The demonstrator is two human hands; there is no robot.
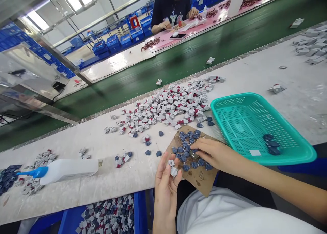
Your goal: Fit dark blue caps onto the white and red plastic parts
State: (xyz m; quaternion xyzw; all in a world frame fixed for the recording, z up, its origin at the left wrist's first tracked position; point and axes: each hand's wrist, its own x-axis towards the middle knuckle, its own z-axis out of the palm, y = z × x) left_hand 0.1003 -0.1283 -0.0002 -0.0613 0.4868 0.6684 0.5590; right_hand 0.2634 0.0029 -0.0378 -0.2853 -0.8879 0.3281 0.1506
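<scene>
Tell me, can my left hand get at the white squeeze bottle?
Probably yes: only a few small grey pieces lie on the white worktop between your left hand and the squeeze bottle, though that hand holds two pieces.

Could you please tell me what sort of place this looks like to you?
It is probably a factory assembly area: a long white workbench holds heaps of small grey and red parts, beside a teal plastic basket, with stacked blue crates behind a co-worker.

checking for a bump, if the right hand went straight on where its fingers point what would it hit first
Probably the dark blue pieces at the far edge of the brown card, just ahead of the right hand, though depth is unclear and it may pass above them.
</scene>
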